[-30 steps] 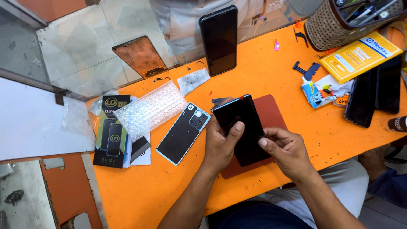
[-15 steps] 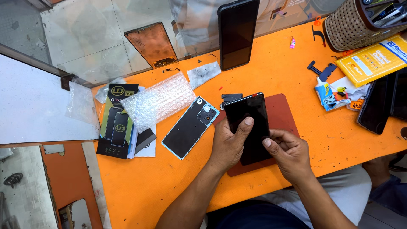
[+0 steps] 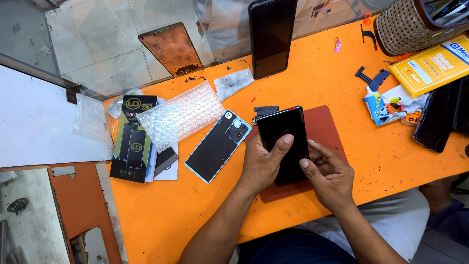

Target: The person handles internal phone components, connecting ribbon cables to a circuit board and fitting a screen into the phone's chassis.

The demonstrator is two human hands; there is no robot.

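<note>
Gripping a black phone (image 3: 285,142), both hands (image 3: 298,168) hover above an orange table (image 3: 322,78).

Orange table (image 3: 312,88), red mat (image 3: 325,129)

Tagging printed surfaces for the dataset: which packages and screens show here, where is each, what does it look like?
Phone: dark screen, held by left hand and right hand over the red mat.
Black box: left, flat, phone pictures, gold emblem.
Yellow box: upper right, flat, blue corner.
Second phone: top centre, dark screen.
</note>
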